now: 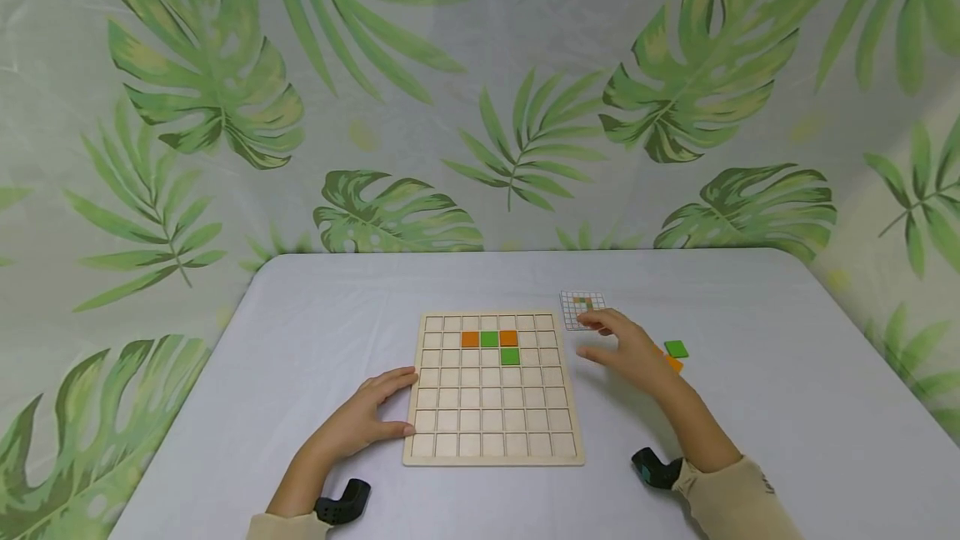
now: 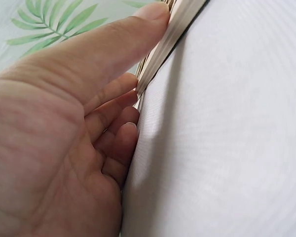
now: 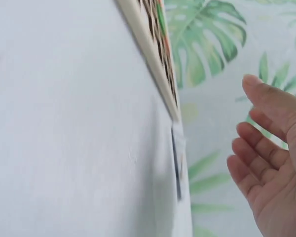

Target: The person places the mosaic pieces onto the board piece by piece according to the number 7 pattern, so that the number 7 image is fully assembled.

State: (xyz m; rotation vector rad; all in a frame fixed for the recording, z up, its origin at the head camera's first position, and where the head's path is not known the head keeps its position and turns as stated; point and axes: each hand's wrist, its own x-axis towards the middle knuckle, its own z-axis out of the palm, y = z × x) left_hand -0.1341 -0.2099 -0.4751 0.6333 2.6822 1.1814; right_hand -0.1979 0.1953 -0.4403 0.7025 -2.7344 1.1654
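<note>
A square wooden grid board [image 1: 468,421] lies on the table, with two orange tiles and two green tiles in its upper rows. My left hand [image 1: 362,419] rests at the board's left edge, its thumb and fingertips touching the rim; in the left wrist view the thumb [image 2: 113,44] lies against the board's side. To the right of the board my right hand [image 1: 626,354] hovers, fingers spread from the thumb with nothing between them, as the right wrist view also shows. A small pattern card [image 1: 570,317], printed with a grid and coloured squares, lies beyond it, partly covered by its fingers.
A loose green tile [image 1: 677,349] and orange tile [image 1: 676,364] lie on the table right of my right hand, the orange partly hidden by it. The table's white cloth [image 1: 337,307] runs back to a leaf-patterned curtain [image 1: 525,40].
</note>
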